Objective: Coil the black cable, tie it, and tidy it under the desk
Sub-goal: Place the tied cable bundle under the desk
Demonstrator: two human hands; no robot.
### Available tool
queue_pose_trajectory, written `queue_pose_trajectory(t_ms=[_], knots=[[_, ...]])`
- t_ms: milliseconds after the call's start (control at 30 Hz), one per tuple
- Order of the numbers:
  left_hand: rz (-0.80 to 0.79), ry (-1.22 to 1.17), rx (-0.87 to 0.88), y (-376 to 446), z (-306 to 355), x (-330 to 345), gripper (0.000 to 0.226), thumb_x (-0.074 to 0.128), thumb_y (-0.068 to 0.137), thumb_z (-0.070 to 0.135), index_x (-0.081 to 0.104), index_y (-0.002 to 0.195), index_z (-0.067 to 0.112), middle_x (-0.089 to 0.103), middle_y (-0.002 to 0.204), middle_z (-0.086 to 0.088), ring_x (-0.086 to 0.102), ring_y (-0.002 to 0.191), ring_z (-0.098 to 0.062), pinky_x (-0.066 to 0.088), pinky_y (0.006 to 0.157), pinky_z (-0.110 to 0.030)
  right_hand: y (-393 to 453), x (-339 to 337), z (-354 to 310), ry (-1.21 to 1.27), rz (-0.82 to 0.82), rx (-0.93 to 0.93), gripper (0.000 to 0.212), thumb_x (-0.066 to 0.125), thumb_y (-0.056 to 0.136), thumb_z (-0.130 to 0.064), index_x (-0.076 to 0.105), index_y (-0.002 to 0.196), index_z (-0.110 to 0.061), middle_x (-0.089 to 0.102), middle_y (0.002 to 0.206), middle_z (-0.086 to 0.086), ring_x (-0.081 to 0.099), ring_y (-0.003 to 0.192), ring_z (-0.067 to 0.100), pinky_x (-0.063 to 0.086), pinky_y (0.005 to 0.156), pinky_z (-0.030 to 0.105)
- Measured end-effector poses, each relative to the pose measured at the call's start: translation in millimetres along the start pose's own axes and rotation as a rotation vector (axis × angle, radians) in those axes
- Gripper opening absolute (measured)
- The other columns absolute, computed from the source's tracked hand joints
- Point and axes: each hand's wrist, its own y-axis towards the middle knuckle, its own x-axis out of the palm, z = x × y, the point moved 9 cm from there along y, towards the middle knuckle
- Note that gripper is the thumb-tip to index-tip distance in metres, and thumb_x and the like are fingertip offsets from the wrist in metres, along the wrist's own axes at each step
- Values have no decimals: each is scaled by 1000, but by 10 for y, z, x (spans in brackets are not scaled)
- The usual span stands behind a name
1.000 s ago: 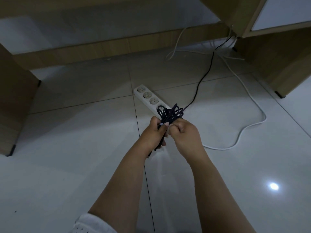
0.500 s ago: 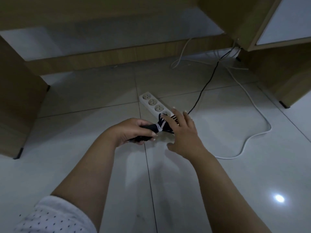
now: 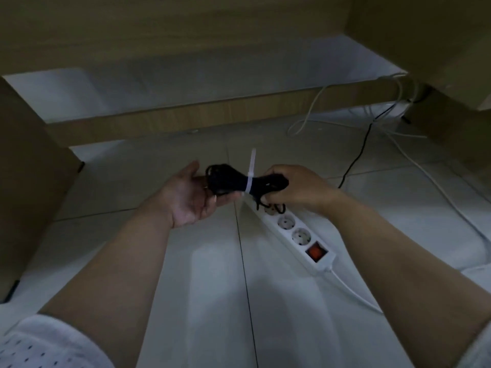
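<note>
Above the power strip (image 3: 297, 235), the light, floppy cable bundle (image 3: 239, 181) rests on the open left hand (image 3: 190, 196) while the right hand (image 3: 295, 185) grips its other end, and the white tie (image 3: 249, 176) at its middle looks the safest hold.

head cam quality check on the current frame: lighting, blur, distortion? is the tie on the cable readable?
Head view: dim and bluish under the desk, no hard shadows or glare. Soft overall; the sleeve at the bottom edge is blurred. Wide-angle bending shows in the desk's wooden rail. The white tie reads clearly against the black cable bundle, held between left hand and right hand; the strands themselves merge into one dark mass.
</note>
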Motion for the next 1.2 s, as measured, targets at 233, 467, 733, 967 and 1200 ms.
queue_pose_trajectory(t_ms=[233, 467, 733, 967, 1200], knots=[[34, -38, 358, 631, 463, 171, 27, 47, 101, 33, 64, 109, 14, 72, 106, -2, 66, 101, -17, 50, 97, -34, 867, -170, 124, 447, 226, 34, 49, 82, 69, -26, 67, 113, -11, 73, 107, 9, 71, 95, 22, 59, 83, 39], [21, 149, 580, 1066, 1016, 543, 39, 54, 98, 14, 56, 137, 20, 69, 109, 8, 65, 94, -3, 47, 80, -20, 1647, -343, 65, 838, 389, 36, 40, 76, 81, -11, 51, 112, -10, 64, 118, 20, 69, 101, 34, 59, 83, 50], [45, 95, 707, 1339, 1528, 645, 48, 46, 98, -7, 39, 144, -4, 52, 141, -21, 60, 110, -22, 55, 86, -19, 2166, -580, -164, 1041, 317, 80, 14, 60, 96, -17, 66, 95, -4, 66, 87, 12, 65, 73, 22, 57, 75, 37], [100, 34, 689, 1331, 1599, 586, 49, 42, 98, -5, 37, 146, 2, 55, 136, -17, 54, 119, -26, 39, 109, -35, 2272, -648, -201, 796, 301, 61, 43, 55, 98, -19, 51, 136, 0, 60, 131, 19, 63, 110, 30, 51, 99, 44], [0, -76, 676, 1313, 1577, 656, 43, 45, 98, -3, 48, 140, 4, 58, 136, -8, 58, 113, -12, 41, 107, -22, 2145, -789, -300, 337, 319, -98, 62, 48, 100, -9, 18, 155, -10, 30, 158, 7, 34, 142, 19, 27, 91, 7]])
